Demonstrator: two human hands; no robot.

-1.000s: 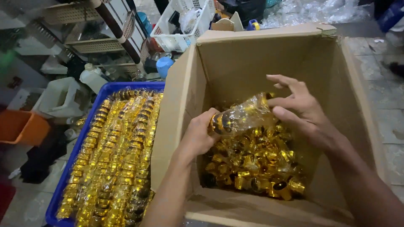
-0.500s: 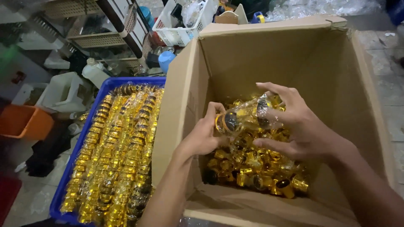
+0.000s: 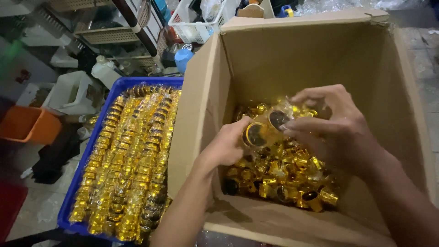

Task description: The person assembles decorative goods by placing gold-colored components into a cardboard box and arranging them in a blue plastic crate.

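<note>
- Box [image 3: 292,59], centre-right of frame: I see gold caps [image 3: 279,176] heaped at its bottom.
- Left hand [image 3: 226,146]: fingers closed on a wrapped cap sleeve [image 3: 267,126] above the heap.
- Right hand [image 3: 331,126]: fingers curled round the sleeve's other end.
- Crate [image 3: 98,137], lower left: sleeves in rows.
- Step, I judge: lifting out; next calls for a level carry left.

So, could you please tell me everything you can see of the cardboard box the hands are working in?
The cardboard box is plain brown and corrugated, standing open with its flaps up, right beside the blue crate. Its bottom is covered by a loose heap of shiny gold caps. The left hand and right hand reach inside, holding some of the caps together above the heap.
</note>
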